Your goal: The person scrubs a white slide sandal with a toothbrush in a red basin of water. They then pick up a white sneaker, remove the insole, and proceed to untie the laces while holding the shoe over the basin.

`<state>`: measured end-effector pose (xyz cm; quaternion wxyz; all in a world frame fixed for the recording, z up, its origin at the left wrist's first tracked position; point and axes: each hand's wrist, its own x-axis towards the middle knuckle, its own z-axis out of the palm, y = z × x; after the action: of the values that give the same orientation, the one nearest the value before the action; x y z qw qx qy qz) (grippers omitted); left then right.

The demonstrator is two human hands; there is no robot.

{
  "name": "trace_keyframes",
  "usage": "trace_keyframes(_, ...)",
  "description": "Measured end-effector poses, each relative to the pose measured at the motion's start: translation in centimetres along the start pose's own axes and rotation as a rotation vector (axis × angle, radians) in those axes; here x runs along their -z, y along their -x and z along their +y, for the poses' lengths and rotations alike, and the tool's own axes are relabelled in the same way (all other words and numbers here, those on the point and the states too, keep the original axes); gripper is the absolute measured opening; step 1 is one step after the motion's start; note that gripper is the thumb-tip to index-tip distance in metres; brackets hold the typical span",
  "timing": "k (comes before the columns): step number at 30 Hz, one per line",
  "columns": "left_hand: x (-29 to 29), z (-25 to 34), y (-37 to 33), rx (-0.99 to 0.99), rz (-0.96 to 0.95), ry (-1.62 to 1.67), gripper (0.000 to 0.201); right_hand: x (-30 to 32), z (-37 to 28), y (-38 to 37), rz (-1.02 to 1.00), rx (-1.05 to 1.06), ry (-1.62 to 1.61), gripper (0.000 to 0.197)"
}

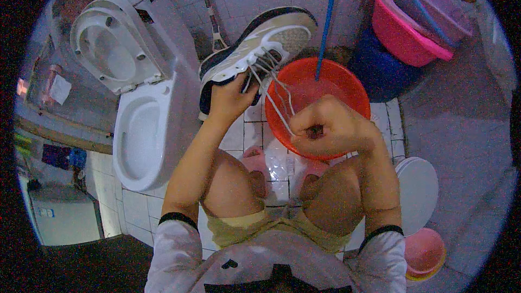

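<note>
Square tiles (137,207) underlie the left hand (230,97) gripping a chunky shoe (274,37), right hand (328,127) clenching thin laces (266,61).

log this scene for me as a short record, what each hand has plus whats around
left grip: holding up a white-and-dark sneaker, fingers partly hidden inside its opening
right grip: curled into a blurred fist above the basin; grey laces run toward it
basin: red, on the white tiled floor
pole: blue, lower end against the basin's inside
left side: white toilet, lid raised
right side: pink tubs above a dark blue bucket
footwear: pink slippers
</note>
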<state>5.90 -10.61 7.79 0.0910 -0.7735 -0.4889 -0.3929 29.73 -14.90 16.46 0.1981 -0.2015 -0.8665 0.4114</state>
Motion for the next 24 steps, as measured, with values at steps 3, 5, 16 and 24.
trace_keyframes(3,0.0,-0.8,0.0,-0.121,-0.018,-0.108,0.043,0.5,-0.2,0.6,0.029,0.129,0.066,0.029)
trace_keyframes(5,0.0,-1.6,-0.3,-0.098,-0.075,-0.076,0.050,0.6,0.1,1.2,0.144,0.208,0.042,0.031)
trace_keyframes(16,-0.4,-1.9,-0.2,-0.016,-0.021,-0.108,0.032,2.1,2.0,3.3,0.999,0.188,-0.021,0.017)
trace_keyframes(24,-0.5,-2.0,0.2,0.155,-0.140,-0.084,0.034,1.7,2.8,2.9,1.504,0.180,-0.161,0.014)
